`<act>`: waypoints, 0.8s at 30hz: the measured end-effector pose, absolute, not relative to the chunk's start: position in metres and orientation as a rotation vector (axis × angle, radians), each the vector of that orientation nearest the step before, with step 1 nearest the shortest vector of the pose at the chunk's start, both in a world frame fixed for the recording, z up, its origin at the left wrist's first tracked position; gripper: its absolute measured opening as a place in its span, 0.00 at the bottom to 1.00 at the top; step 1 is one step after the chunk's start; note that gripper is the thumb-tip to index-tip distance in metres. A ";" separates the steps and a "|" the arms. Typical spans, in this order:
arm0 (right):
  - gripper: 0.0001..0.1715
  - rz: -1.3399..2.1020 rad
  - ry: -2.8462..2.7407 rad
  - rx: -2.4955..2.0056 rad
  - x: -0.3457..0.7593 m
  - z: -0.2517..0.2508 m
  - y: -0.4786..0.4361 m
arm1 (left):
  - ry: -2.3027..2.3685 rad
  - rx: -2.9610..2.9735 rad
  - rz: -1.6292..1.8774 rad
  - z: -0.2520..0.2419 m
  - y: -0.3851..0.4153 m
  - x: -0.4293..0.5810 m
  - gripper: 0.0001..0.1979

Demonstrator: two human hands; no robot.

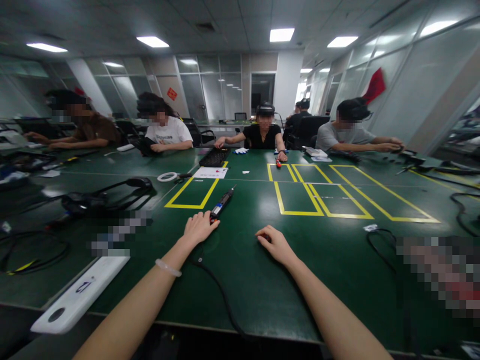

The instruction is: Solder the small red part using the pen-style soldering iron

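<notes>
Near the middle of the green table, my left hand (199,227) is closed around the rear end of a black electric screwdriver (222,204). The tool's thin bit points away from me and slightly right. A black cable runs from under this hand toward the table's front edge. My right hand (275,242) rests on the table to the right, its fingers curled inward. Whatever may lie under those fingers is hidden. A clear band (168,267) circles my left wrist.
Yellow tape outlines (300,213) mark the table ahead. A white paper (210,172) and a black tray (214,157) lie farther back. Across the table, a person's hand (282,156) touches a red-handled tool (278,163). At left are a black headset (101,197) and a long white device (82,292).
</notes>
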State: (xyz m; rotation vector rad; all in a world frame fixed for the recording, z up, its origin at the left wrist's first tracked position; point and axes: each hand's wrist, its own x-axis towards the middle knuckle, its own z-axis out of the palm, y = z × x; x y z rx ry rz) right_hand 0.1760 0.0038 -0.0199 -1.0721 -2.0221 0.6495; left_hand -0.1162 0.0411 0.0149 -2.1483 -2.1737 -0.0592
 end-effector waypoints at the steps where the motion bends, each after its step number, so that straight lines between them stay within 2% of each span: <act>1: 0.07 0.647 -2.023 -1.072 0.176 -0.020 0.004 | -2.196 -2.127 -0.044 0.015 0.044 -0.126 0.32; 12: 0.08 0.636 -2.045 -1.091 0.176 -0.021 0.005 | -2.342 -1.938 0.026 0.027 0.053 -0.192 0.33; 20: 0.07 0.620 -2.062 -1.081 0.176 -0.022 0.005 | -2.075 -1.865 -0.119 0.034 0.031 -0.168 0.20; 24: 0.07 0.611 -2.072 -1.087 0.176 -0.022 0.006 | -2.124 -1.865 -0.147 0.041 0.031 -0.165 0.18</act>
